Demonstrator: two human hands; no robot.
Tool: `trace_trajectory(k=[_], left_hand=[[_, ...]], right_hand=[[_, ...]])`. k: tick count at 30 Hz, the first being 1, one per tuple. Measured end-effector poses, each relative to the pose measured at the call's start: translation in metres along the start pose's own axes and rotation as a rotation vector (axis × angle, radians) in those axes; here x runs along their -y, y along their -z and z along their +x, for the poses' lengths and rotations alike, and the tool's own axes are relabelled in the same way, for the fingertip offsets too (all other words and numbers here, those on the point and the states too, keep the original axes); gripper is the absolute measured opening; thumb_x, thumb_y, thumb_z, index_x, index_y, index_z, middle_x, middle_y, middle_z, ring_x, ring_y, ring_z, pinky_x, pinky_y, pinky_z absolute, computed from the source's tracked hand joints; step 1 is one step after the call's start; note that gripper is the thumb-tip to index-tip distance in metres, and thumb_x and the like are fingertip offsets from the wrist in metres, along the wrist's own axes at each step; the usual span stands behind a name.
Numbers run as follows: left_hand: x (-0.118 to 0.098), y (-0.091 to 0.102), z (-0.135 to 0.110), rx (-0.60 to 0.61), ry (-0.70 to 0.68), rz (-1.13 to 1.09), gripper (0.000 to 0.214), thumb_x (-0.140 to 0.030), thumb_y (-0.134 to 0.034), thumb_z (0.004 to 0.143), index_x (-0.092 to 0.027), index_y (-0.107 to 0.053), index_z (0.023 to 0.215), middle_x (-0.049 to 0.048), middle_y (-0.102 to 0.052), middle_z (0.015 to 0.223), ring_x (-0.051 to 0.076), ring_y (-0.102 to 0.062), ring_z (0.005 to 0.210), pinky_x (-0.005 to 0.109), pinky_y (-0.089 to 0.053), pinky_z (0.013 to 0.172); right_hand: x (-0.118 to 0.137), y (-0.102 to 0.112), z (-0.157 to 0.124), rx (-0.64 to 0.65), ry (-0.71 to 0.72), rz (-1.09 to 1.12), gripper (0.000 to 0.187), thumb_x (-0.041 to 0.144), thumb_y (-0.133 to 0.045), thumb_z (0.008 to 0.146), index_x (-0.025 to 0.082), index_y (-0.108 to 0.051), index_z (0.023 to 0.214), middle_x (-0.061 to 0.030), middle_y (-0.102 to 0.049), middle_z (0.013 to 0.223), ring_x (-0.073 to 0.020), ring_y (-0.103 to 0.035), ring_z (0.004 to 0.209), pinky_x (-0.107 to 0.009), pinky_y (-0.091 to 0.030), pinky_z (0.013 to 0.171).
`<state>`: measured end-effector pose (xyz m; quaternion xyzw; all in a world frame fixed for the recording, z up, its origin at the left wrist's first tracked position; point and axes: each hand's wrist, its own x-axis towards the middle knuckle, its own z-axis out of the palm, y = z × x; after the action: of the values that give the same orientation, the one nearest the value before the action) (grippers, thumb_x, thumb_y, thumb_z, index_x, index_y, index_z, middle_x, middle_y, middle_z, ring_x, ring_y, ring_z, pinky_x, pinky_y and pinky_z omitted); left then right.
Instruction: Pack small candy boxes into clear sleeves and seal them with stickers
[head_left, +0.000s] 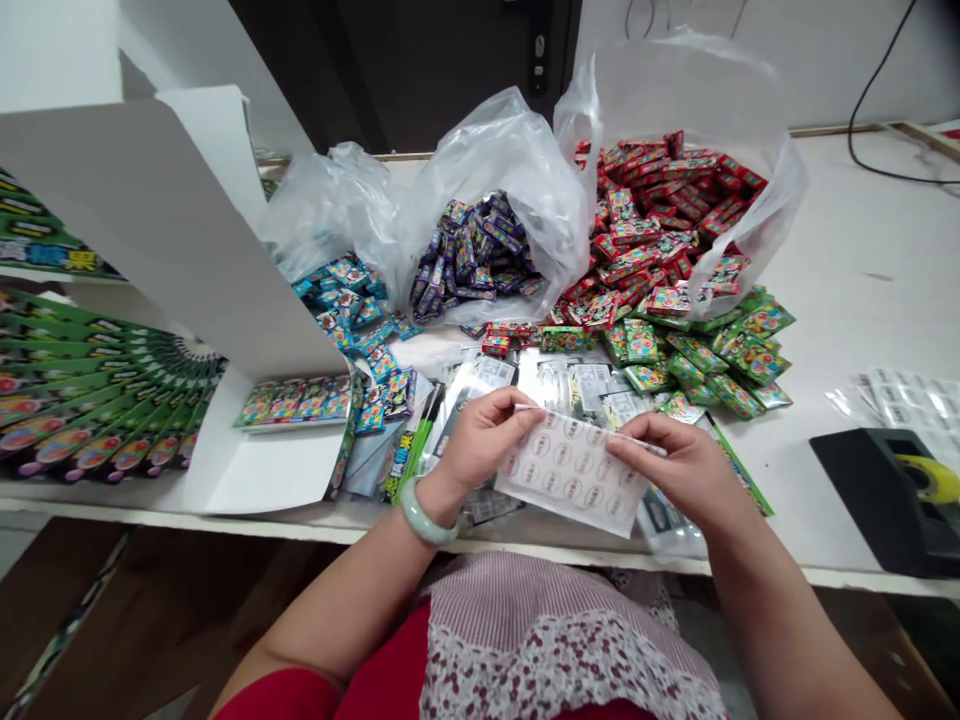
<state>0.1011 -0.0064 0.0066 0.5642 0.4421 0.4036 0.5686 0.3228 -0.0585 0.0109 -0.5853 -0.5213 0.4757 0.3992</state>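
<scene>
My left hand [480,437] and my right hand [679,465] pinch the top edge of a white sheet of round printed stickers [571,472] above the table. My right fingers also hold a thin strip along that edge, perhaps backing. A pale green bangle [427,512] circles my left wrist. Below the hands lie loose clear sleeves with printed labels [555,385]. Green packets [697,360] sit just beyond my right hand.
Open plastic bags hold red packets [652,230] and purple packets [469,255]. Blue packets [345,300] lie near a white cardboard display box [187,250] holding green cards. A black tape dispenser [892,495] stands at right, by label sheets [900,405].
</scene>
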Motion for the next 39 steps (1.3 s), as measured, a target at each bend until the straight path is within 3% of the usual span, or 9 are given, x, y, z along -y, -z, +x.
trace_trajectory(k=[6,11,16,20,23,27,33,36,39], left_hand=[[0.01,0.008,0.005,0.093,0.091,-0.065,0.02,-0.034,-0.07,0.074,-0.017,-0.062,0.08,-0.0012,-0.058,0.071,0.011,-0.052,0.065,0.023,-0.041,0.06],[0.027,0.028,0.01,-0.064,0.173,-0.147,0.026,-0.034,-0.074,0.069,-0.017,-0.059,0.079,-0.0025,-0.059,0.069,0.011,-0.053,0.061,0.022,-0.041,0.058],[0.042,0.043,0.018,-0.151,0.244,-0.197,0.037,-0.037,-0.079,0.062,-0.016,-0.058,0.083,-0.0031,-0.061,0.067,0.011,-0.055,0.056,0.021,-0.042,0.054],[0.048,0.042,0.026,-0.142,0.246,-0.194,0.041,-0.039,-0.08,0.06,-0.016,-0.057,0.085,-0.0023,-0.063,0.069,0.012,-0.058,0.059,0.023,-0.045,0.057],[0.05,0.032,0.029,-0.117,0.228,-0.18,0.04,-0.038,-0.079,0.061,-0.016,-0.056,0.085,-0.0024,-0.062,0.07,0.012,-0.058,0.061,0.023,-0.045,0.059],[0.055,-0.004,0.029,0.008,0.199,-0.112,0.028,-0.037,-0.072,0.069,-0.017,-0.057,0.083,-0.0022,-0.06,0.069,0.011,-0.055,0.06,0.023,-0.043,0.058],[0.065,-0.056,0.025,0.116,0.105,0.063,0.009,-0.025,-0.064,0.076,-0.018,-0.06,0.078,-0.0006,-0.059,0.07,0.016,-0.056,0.068,0.029,-0.045,0.066],[0.059,-0.041,0.023,0.113,-0.055,0.234,0.017,-0.02,-0.07,0.073,-0.02,-0.063,0.089,0.0048,-0.064,0.094,0.023,-0.057,0.099,0.037,-0.043,0.092],[0.048,0.007,0.021,-0.046,-0.207,0.57,0.034,-0.024,-0.069,0.077,-0.019,-0.058,0.109,0.0106,-0.058,0.113,0.027,-0.051,0.111,0.043,-0.038,0.1]], right_hand=[[-0.011,-0.006,0.013,0.002,-0.058,0.029,0.029,0.046,-0.072,0.073,0.018,-0.064,0.074,-0.0017,-0.066,0.07,-0.0148,-0.06,0.06,-0.027,-0.049,0.055],[-0.038,0.01,0.008,-0.04,0.226,-0.209,0.033,0.04,-0.066,0.082,0.023,-0.059,0.109,-0.0087,-0.067,0.11,-0.0235,-0.063,0.102,-0.04,-0.051,0.086],[-0.057,0.003,-0.013,0.304,0.386,-0.719,0.035,0.027,-0.075,0.075,0.025,-0.06,0.107,-0.0085,-0.063,0.123,-0.029,-0.054,0.118,-0.049,-0.043,0.098],[-0.053,-0.007,-0.022,0.345,0.342,-0.773,0.033,0.015,-0.07,0.076,0.024,-0.059,0.106,-0.0066,-0.066,0.117,-0.0285,-0.057,0.11,-0.049,-0.042,0.095],[-0.039,0.006,-0.027,0.338,0.357,-0.609,0.034,0.023,-0.07,0.079,0.026,-0.057,0.11,-0.0063,-0.066,0.114,-0.0255,-0.058,0.108,-0.043,-0.046,0.092],[-0.024,0.029,-0.026,0.162,0.436,-0.576,0.034,0.031,-0.072,0.079,0.026,-0.056,0.109,-0.0086,-0.066,0.116,-0.0262,-0.058,0.109,-0.044,-0.045,0.093],[-0.058,0.025,-0.013,0.164,0.405,-0.818,0.021,0.024,-0.068,0.08,0.024,-0.06,0.1,-0.009,-0.066,0.111,-0.0282,-0.059,0.107,-0.047,-0.046,0.09],[-0.077,0.023,-0.015,0.16,0.383,-0.901,0.023,0.026,-0.068,0.08,0.022,-0.064,0.102,-0.0118,-0.063,0.115,-0.0302,-0.058,0.108,-0.048,-0.047,0.09],[-0.075,0.028,-0.02,0.172,0.37,-0.926,0.026,0.034,-0.068,0.081,0.022,-0.067,0.104,-0.014,-0.061,0.116,-0.033,-0.058,0.107,-0.051,-0.047,0.09]])
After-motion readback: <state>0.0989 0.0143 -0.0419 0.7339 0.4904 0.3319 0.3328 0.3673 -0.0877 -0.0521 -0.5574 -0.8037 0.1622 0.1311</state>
